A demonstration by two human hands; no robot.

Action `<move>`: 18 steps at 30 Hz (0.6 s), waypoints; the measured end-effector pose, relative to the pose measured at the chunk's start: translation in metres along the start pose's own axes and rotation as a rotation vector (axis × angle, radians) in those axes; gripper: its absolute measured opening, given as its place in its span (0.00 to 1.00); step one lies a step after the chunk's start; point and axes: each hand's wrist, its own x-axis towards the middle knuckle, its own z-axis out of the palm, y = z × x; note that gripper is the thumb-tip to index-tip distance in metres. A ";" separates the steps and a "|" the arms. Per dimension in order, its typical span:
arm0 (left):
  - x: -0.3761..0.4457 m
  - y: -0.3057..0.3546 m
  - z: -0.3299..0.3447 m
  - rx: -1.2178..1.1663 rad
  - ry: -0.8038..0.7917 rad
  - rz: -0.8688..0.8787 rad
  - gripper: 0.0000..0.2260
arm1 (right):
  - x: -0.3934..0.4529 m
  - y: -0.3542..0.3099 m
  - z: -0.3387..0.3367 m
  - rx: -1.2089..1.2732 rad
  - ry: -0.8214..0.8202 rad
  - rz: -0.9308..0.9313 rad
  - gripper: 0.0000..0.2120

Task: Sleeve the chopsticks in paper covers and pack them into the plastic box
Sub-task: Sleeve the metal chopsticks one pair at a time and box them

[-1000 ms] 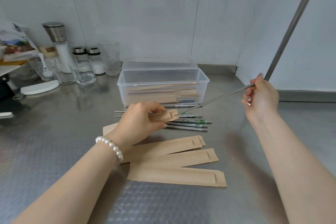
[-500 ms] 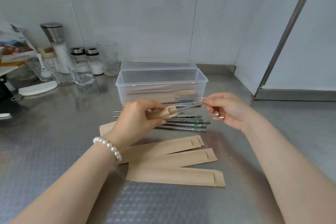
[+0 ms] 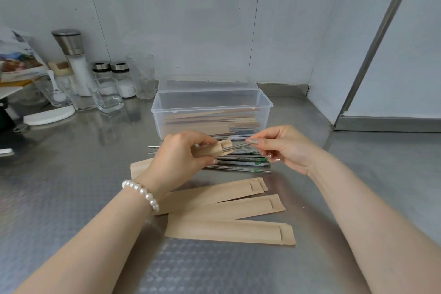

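My left hand (image 3: 177,159) grips a brown paper cover (image 3: 220,147) just above the steel counter. My right hand (image 3: 284,148) pinches the end of a pair of metal chopsticks (image 3: 235,147) whose tips sit inside the cover's open mouth. Under both hands lie several loose metal chopsticks (image 3: 241,165) with green marks. Three empty paper covers (image 3: 229,230) lie flat nearer to me. Behind the hands stands the clear plastic box (image 3: 211,105), open, holding several sleeved chopsticks.
The box's clear lid (image 3: 207,83) lies behind the box. At the back left stand a grinder (image 3: 75,59), shaker jars (image 3: 112,71), glasses (image 3: 140,74) and a white lid (image 3: 49,116). A wall corner and metal post (image 3: 372,43) stand to the right.
My right hand came down and leftwards from the upper right, sliding the chopsticks most of their length into the cover. My left hand stayed put holding the cover.
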 end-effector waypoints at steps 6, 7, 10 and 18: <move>0.003 -0.005 -0.006 0.040 0.065 -0.079 0.14 | 0.014 0.014 -0.001 -0.495 0.263 -0.177 0.12; 0.003 -0.005 -0.007 0.041 0.083 -0.098 0.13 | 0.017 0.020 -0.002 -0.698 0.238 -0.163 0.14; 0.004 -0.006 -0.011 0.034 0.114 -0.143 0.12 | 0.019 0.027 -0.002 -1.011 0.132 -0.054 0.16; 0.004 -0.007 -0.012 0.033 0.113 -0.162 0.12 | 0.020 0.029 -0.008 -0.784 0.278 -0.185 0.06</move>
